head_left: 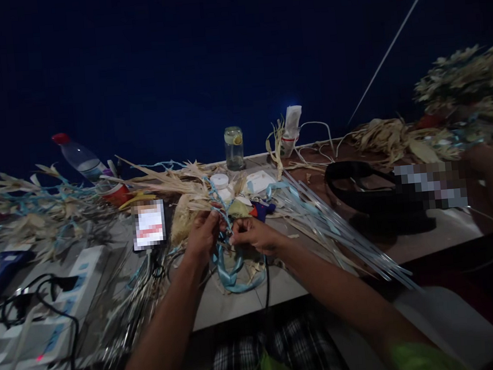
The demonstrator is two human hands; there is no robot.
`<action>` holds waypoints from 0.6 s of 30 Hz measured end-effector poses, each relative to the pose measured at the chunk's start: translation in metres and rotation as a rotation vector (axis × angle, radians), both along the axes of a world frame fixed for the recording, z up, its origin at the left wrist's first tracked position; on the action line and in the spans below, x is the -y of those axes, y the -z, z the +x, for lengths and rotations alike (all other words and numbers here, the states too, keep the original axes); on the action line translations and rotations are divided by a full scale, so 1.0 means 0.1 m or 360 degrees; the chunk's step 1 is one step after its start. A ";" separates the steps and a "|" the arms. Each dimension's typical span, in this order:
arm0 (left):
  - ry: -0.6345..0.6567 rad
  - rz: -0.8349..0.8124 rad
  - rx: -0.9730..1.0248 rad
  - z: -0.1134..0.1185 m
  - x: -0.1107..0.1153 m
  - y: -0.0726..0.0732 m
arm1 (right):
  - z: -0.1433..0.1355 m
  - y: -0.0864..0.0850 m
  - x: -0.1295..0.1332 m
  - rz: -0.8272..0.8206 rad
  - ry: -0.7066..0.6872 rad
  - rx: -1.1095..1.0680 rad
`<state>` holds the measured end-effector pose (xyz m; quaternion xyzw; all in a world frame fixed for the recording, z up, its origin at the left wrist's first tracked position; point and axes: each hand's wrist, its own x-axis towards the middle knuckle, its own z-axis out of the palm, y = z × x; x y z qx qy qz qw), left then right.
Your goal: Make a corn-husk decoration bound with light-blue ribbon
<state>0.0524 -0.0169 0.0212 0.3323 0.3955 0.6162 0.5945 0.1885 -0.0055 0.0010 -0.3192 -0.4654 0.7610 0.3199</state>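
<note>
"What are the hands gripping?"

"The left hand and right hand, almost meeting, are both pinching a thin light-blue-wrapped stem above the pale worktop."

"How much room is showing in front?"

"A narrow strip of surface is lying between the looped, glossy light-blue ribbon and the front edge. Long, clear plastic rods are slanting past the right forearm and jutting over that edge."

Blue strand partly hidden, phone screen pixelated
</note>
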 end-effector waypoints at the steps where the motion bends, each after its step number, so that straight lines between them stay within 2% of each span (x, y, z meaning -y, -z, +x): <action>1: 0.0006 0.0002 0.0020 0.00 0.00 0.00 | 0.00 0.00 0.00 0.0006 0.0001 -0.0002; 9: 0.0125 -0.0017 -0.0044 -0.07 -0.02 0.05 | 0.01 0.00 -0.01 -0.0031 -0.0031 0.0061; 18: 0.0234 0.0046 0.0029 -0.04 -0.01 0.07 | 0.03 0.00 0.01 0.0107 -0.0074 0.0127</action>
